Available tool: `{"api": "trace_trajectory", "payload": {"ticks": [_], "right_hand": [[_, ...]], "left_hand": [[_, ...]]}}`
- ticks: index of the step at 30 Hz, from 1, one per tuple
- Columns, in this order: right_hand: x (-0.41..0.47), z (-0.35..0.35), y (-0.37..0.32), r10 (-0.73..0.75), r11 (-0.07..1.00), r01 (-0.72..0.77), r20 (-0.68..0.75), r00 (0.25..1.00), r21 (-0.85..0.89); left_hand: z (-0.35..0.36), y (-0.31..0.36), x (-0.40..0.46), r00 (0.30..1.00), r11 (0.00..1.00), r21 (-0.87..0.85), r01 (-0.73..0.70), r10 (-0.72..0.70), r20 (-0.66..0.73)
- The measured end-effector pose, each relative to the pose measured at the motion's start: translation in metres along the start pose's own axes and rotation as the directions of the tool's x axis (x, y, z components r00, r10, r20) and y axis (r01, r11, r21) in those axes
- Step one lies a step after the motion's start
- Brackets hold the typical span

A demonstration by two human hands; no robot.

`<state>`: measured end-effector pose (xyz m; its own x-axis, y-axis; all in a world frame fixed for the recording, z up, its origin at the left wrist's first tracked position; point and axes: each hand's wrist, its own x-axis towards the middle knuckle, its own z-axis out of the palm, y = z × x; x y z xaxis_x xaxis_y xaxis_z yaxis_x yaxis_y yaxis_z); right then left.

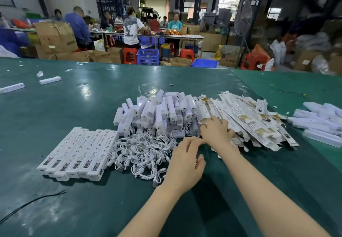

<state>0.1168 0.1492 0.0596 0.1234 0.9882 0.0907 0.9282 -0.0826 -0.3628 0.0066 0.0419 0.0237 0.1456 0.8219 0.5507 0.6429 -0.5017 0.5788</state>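
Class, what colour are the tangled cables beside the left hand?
White; the head view shows the cables by the left hand.

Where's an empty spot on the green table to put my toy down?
Bare green lies behind the white units, toward the two loose boxes, and in front of the packed boxes by the black wire. The middle is crowded: cables, flat cartons, left hand, right hand.

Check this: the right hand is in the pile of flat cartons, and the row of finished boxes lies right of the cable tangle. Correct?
Not quite. In the head view the row of finished boxes lies left of the cable tangle, not right of it. The right hand is indeed in the pile of flat cartons.
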Motion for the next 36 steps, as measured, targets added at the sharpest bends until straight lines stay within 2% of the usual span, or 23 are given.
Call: {"api": "trace_trajectory", "payload": {"ticks": [3, 5, 7, 9, 10, 12, 14, 17, 20, 22, 24, 26, 28, 30, 33, 35, 36], "right_hand": [[-0.016, -0.001, 0.008, 0.056, 0.991, -0.028, -0.222, 0.974, 0.130], [-0.031, -0.002, 0.016, 0.144, 0.952, -0.023, -0.383, 0.912, 0.304], [-0.046, 0.000, 0.023, 0.230, 0.859, 0.066, -0.498, 0.836, 0.508], [-0.056, 0.004, 0.028, 0.290, 0.730, 0.188, -0.547, 0.785, 0.657], [-0.059, 0.004, 0.030, 0.339, 0.646, 0.222, -0.535, 0.774, 0.731], [-0.058, 0.003, 0.030, 0.476, 0.466, 0.196, -0.432, 0.766, 0.863], [-0.053, 0.001, 0.029, 0.577, 0.355, 0.123, -0.321, 0.752, 0.927], [-0.045, 0.003, 0.030, 0.646, 0.148, 0.081, -0.159, 0.747, 0.986], [-0.045, 0.001, 0.033, 0.659, 0.039, 0.110, -0.108, 0.744, 0.993], [-0.049, -0.004, 0.038, 0.627, -0.112, 0.182, -0.073, 0.776, 0.977], [-0.055, -0.008, 0.045, 0.542, -0.319, 0.220, -0.012, 0.840, 0.922], [-0.063, -0.008, 0.054, 0.468, -0.434, 0.203, 0.027, 0.883, 0.878], [-0.070, -0.006, 0.058, 0.407, -0.470, 0.153, 0.060, 0.911, 0.870], [-0.074, -0.005, 0.058, 0.306, -0.440, 0.073, 0.072, 0.949, 0.895], [-0.076, -0.001, 0.054, 0.105, -0.273, -0.065, 0.097, 0.990, 0.960], [-0.077, 0.004, 0.053, 0.022, -0.136, -0.141, 0.146, 0.989, 0.981], [-0.077, 0.005, 0.053, -0.004, -0.059, -0.166, 0.166, 0.986, 0.984]], "left_hand": [[0.000, -0.005, 0.000, 0.998, 0.996, -0.071, 0.052, -0.054, -0.028], [0.002, -0.006, 0.001, 0.996, 0.989, -0.124, 0.075, -0.081, -0.038], [0.004, -0.006, 0.002, 0.995, 0.982, -0.168, 0.087, -0.095, -0.042], [0.006, -0.007, 0.003, 0.993, 0.973, -0.205, 0.102, -0.110, -0.030], [0.007, -0.007, 0.003, 0.993, 0.970, -0.219, 0.109, -0.116, -0.020], [0.009, -0.008, 0.003, 0.993, 0.964, -0.237, 0.118, -0.120, 0.003], [0.011, -0.009, 0.001, 0.991, 0.961, -0.245, 0.130, -0.126, 0.032], [0.012, -0.011, -0.002, 0.988, 0.955, -0.258, 0.147, -0.131, 0.079], [0.010, -0.013, -0.002, 0.985, 0.944, -0.287, 0.166, -0.144, 0.096], [0.008, -0.011, 0.000, 0.972, 0.904, -0.360, 0.231, -0.195, 0.134], [0.007, -0.006, 0.004, 0.943, 0.810, -0.483, 0.332, -0.266, 0.202], [0.007, 0.002, 0.007, 0.902, 0.655, -0.619, 0.432, -0.325, 0.286], [0.009, 0.007, 0.012, 0.868, 0.509, -0.707, 0.491, -0.356, 0.346], [0.012, 0.011, 0.019, 0.845, 0.365, -0.780, 0.509, -0.386, 0.371], [0.008, 0.010, 0.034, 0.836, 0.169, -0.881, 0.442, -0.434, 0.336], [0.000, 0.005, 0.041, 0.841, 0.089, -0.930, 0.356, -0.464, 0.278], [-0.005, 0.001, 0.043, 0.839, 0.080, -0.939, 0.334, -0.480, 0.257]]}}
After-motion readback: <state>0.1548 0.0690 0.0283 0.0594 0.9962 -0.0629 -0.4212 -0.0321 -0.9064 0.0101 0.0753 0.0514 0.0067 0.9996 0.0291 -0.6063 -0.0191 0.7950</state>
